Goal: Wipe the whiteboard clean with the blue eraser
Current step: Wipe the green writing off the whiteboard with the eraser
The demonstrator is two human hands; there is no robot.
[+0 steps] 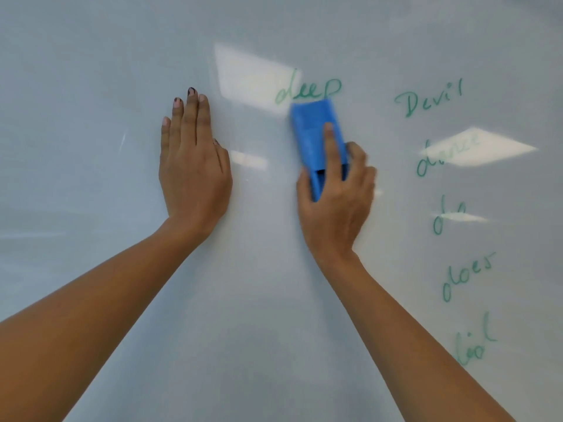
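Your right hand (335, 190) grips the blue rectangular plastic eraser (316, 138) against the glossy whiteboard (91, 86), just under the green handwritten word "deep" (307, 88). Your left hand (193, 159) rests flat and open-fingered beside it. Rightward, green words (451, 178) read "Devil" and "does"; the others are blurred.

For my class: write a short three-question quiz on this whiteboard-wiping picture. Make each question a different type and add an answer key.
1. True or false: the left hand lies flat against the whiteboard, fingers straight, holding nothing.
2. The top edge of the blue eraser, held by the right hand, sits just under which word? A) Devil B) deep C) does
3. Fill in: the words on the board are written in ____ ink.
Key: 1 true; 2 B; 3 green.
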